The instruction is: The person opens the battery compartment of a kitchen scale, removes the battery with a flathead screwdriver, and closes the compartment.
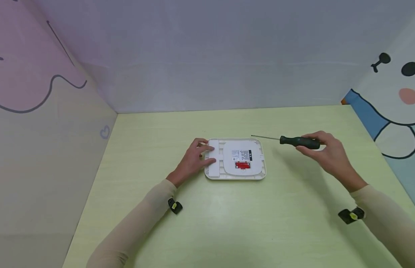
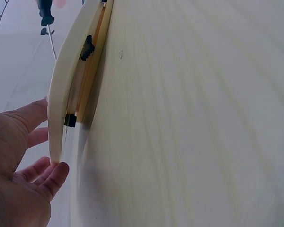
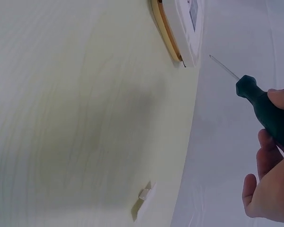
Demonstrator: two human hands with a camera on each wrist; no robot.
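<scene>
A flat white rounded device [image 1: 214,173], its battery compartment uncovered, lies label side up on the table. Two red batteries [image 1: 242,165] sit in the compartment beneath a printed label [image 1: 241,155]. My left hand [image 1: 194,156] grips the device's left end, thumb and fingertips over its edge; the left wrist view shows them around the white rim [image 2: 60,94]. In my right hand [image 1: 328,150] is a dark green screwdriver [image 1: 296,142], pinched by the handle. Its thin shaft points left, the tip above the device's far right corner. The right wrist view shows the handle [image 3: 262,106] under the thumb.
A small white piece [image 3: 144,201] lies on the pale wood-patterned table [image 1: 227,223] in the right wrist view. A plain wall [image 1: 227,56] rises behind the table, and printed cartoon panels [image 1: 395,111] stand on both sides.
</scene>
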